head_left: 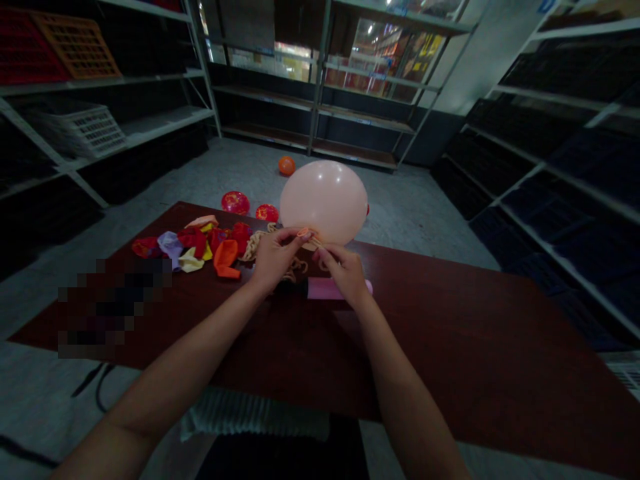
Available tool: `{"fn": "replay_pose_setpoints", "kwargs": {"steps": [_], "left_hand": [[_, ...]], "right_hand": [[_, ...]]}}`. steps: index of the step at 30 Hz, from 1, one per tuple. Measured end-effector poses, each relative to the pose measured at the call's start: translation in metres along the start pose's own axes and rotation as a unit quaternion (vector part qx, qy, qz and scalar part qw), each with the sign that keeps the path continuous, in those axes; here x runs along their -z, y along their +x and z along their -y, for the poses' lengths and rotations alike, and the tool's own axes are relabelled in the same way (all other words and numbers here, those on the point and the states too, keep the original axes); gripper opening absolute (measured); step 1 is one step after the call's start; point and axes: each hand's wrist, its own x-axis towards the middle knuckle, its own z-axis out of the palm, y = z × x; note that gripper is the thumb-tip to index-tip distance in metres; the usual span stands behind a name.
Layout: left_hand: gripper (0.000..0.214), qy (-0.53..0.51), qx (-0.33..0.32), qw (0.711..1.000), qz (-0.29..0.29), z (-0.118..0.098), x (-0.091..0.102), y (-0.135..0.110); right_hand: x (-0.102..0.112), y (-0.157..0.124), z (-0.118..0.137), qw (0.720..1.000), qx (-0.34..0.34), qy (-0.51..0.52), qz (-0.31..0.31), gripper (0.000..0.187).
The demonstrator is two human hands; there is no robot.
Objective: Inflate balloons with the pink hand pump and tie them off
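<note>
An inflated pale pink balloon (324,200) rests at the far edge of a dark red-brown table (450,347). My left hand (273,257) pinches the balloon's neck from the left, fingers closed on it. My right hand (345,273) is closed on the neck from the right, thumb and fingers pressed together at the same spot. Under my hands lies a pink hand pump (325,288) with a dark end, and several tan rubber bands (253,245) are scattered beside it.
A heap of flat coloured balloons (200,247) lies left of my hands. Inflated red balloons (235,202) and an orange one (287,165) sit on the floor beyond. Metal shelving lines three walls. A blurred patch covers the table's left part.
</note>
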Motion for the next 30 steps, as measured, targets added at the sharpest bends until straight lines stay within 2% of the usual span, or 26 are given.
{"fn": "replay_pose_setpoints", "kwargs": {"steps": [3, 6, 8, 10, 12, 14, 18, 21, 23, 26, 28, 30], "left_hand": [[0.022, 0.086, -0.152, 0.981, 0.081, -0.002, 0.006, 0.003], [0.018, 0.231, -0.316, 0.908, 0.151, -0.005, 0.007, -0.004], [0.014, 0.304, -0.383, 0.859, 0.154, -0.008, 0.006, -0.01], [0.014, 0.319, -0.42, 0.839, 0.137, -0.011, 0.005, -0.015], [0.015, 0.291, -0.427, 0.845, 0.135, -0.015, 0.004, -0.018], [0.019, 0.233, -0.401, 0.872, 0.159, -0.018, 0.005, -0.019], [0.023, 0.105, -0.278, 0.934, 0.196, -0.022, 0.007, -0.018], [0.025, 0.114, -0.218, 0.957, 0.155, -0.02, 0.008, -0.016], [0.027, 0.157, -0.216, 0.956, 0.123, -0.016, 0.008, -0.014], [0.019, 0.226, -0.225, 0.941, 0.113, -0.009, 0.007, -0.011], [0.015, 0.262, -0.234, 0.925, 0.144, -0.006, 0.007, -0.009], [0.021, 0.285, -0.241, 0.909, 0.185, -0.005, 0.007, -0.008]], "right_hand": [[0.008, 0.001, 0.001, 0.998, -0.034, 0.056, -0.017, 0.035], [0.009, 0.003, -0.005, 0.991, -0.074, 0.098, -0.047, 0.039], [0.007, 0.004, -0.011, 0.987, -0.088, 0.115, -0.064, 0.039], [0.004, 0.004, -0.017, 0.983, -0.101, 0.138, -0.071, 0.037], [0.002, 0.004, -0.02, 0.973, -0.124, 0.181, -0.075, 0.033], [0.001, 0.003, -0.021, 0.96, -0.143, 0.23, -0.074, 0.03], [0.005, 0.002, -0.017, 0.947, -0.138, 0.286, -0.051, 0.03], [0.007, 0.0, -0.01, 0.958, -0.113, 0.261, 0.02, 0.034], [0.006, -0.001, -0.006, 0.965, -0.114, 0.229, 0.066, 0.036], [0.002, -0.001, -0.002, 0.968, -0.122, 0.201, 0.089, 0.035], [0.002, -0.001, -0.001, 0.967, -0.118, 0.208, 0.083, 0.034], [0.003, 0.001, -0.001, 0.967, -0.113, 0.218, 0.072, 0.034]]}}
